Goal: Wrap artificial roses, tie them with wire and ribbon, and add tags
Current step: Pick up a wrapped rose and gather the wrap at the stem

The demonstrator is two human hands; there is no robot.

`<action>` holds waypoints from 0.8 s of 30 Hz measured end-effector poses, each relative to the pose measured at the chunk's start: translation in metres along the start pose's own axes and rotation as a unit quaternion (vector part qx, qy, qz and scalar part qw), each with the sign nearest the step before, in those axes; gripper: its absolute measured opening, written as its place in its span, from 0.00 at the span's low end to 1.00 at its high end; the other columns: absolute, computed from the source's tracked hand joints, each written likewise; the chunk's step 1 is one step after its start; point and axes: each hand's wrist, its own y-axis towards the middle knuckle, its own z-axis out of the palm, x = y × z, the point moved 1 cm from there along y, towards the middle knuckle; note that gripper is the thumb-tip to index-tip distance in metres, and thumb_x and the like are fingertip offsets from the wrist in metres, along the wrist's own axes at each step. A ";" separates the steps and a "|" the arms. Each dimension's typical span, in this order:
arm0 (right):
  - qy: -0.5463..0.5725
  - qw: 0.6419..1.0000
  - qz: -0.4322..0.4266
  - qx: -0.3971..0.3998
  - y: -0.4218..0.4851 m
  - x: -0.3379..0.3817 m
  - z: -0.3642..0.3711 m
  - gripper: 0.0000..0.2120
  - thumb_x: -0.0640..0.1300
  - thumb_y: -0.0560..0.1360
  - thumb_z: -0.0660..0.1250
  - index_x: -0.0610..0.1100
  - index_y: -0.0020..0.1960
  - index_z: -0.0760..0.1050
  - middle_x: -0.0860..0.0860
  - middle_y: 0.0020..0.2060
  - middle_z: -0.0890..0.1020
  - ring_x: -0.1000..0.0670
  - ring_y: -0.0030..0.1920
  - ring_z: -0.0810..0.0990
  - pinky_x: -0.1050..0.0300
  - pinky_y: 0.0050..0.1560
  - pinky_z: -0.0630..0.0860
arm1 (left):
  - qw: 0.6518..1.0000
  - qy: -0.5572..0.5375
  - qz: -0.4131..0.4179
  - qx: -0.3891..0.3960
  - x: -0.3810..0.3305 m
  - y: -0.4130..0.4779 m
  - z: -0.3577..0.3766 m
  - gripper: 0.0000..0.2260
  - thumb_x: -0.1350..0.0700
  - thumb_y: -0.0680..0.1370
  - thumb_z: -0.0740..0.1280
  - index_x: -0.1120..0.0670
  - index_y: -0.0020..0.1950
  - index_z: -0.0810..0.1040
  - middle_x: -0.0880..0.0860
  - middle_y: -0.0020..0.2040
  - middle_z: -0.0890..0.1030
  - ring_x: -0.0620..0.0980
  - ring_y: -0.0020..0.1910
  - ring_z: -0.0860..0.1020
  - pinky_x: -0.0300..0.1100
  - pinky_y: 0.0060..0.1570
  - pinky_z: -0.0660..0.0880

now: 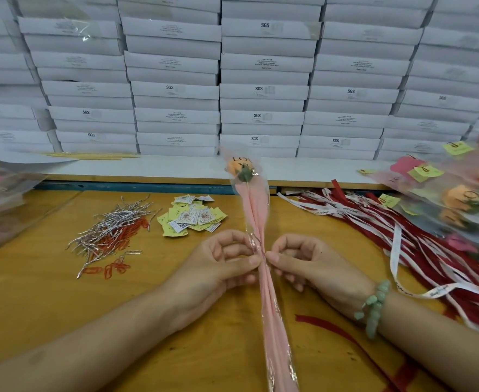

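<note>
The orange artificial rose in its pink paper and clear film sleeve [256,219] is held lengthwise over the yellow wooden worktop [48,306], bloom away from the person. It is pinched at mid-stem between thumb and forefinger of the left hand [221,263] and of the right hand [303,263], with the other fingers curled. A thin wire [257,239] appears to sit at the pinch. The twist should be made tight, with the gathered sleeve prevented from slipping. Silver wire ties [111,224], orange paper clips [115,267] and yellow and white paper tags [193,217] lie to the left, and red and white ribbons [374,224] to the right. No obstruction is noted.
</note>
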 end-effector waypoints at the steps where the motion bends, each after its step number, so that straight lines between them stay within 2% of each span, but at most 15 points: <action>1: 0.005 1.000 0.005 0.006 0.001 0.000 -0.001 0.08 0.47 0.67 0.71 0.43 0.40 0.77 0.52 0.28 0.78 0.58 0.26 0.71 0.68 0.24 0.68 | 1.000 -0.005 -0.002 0.006 -0.001 0.000 0.000 0.09 0.63 0.66 0.76 0.54 0.45 0.83 0.57 0.42 0.83 0.51 0.41 0.83 0.37 0.37 0.79; 4: 0.009 0.999 0.033 0.020 0.002 0.002 -0.002 0.12 0.47 0.65 0.72 0.42 0.45 0.77 0.52 0.29 0.79 0.58 0.26 0.73 0.69 0.24 0.69 | 1.000 -0.003 -0.012 0.022 -0.003 0.000 0.000 0.11 0.63 0.65 0.76 0.55 0.45 0.83 0.57 0.42 0.82 0.52 0.41 0.83 0.37 0.37 0.79; 9: 0.002 0.996 0.061 0.061 0.002 0.003 -0.005 0.18 0.45 0.67 0.71 0.43 0.56 0.77 0.52 0.33 0.79 0.59 0.29 0.73 0.69 0.27 0.70 | 0.999 0.029 -0.022 0.024 -0.004 -0.001 0.002 0.10 0.65 0.66 0.76 0.55 0.43 0.79 0.57 0.40 0.82 0.51 0.38 0.80 0.35 0.30 0.75; 12: 0.010 0.997 0.052 0.062 0.001 0.003 -0.005 0.18 0.45 0.67 0.71 0.43 0.55 0.76 0.52 0.31 0.78 0.59 0.29 0.73 0.69 0.27 0.70 | 0.999 0.043 -0.014 0.018 -0.004 -0.002 0.003 0.11 0.66 0.67 0.74 0.56 0.42 0.75 0.57 0.38 0.83 0.51 0.36 0.79 0.35 0.30 0.75; 15: 0.018 0.998 0.036 0.045 0.001 0.001 -0.004 0.20 0.47 0.65 0.72 0.42 0.54 0.76 0.52 0.30 0.77 0.59 0.28 0.72 0.68 0.27 0.69 | 0.998 0.063 -0.009 0.010 -0.003 -0.003 0.004 0.09 0.62 0.66 0.77 0.55 0.41 0.80 0.60 0.41 0.83 0.53 0.39 0.81 0.36 0.32 0.76; 19: 0.021 0.999 0.031 0.028 0.002 0.000 -0.002 0.21 0.45 0.65 0.72 0.38 0.56 0.75 0.52 0.28 0.76 0.58 0.27 0.71 0.67 0.27 0.69 | 0.997 0.071 -0.004 0.000 -0.002 -0.003 0.003 0.06 0.62 0.68 0.75 0.55 0.44 0.84 0.62 0.43 0.84 0.54 0.42 0.83 0.36 0.36 0.78; 24: 0.035 0.999 0.031 0.009 0.001 -0.001 -0.002 0.13 0.38 0.71 0.70 0.38 0.54 0.74 0.51 0.28 0.76 0.57 0.26 0.71 0.66 0.25 0.70 | 0.998 0.067 -0.007 0.002 -0.004 -0.004 0.003 0.07 0.60 0.69 0.76 0.56 0.46 0.85 0.63 0.47 0.84 0.55 0.45 0.84 0.39 0.43 0.80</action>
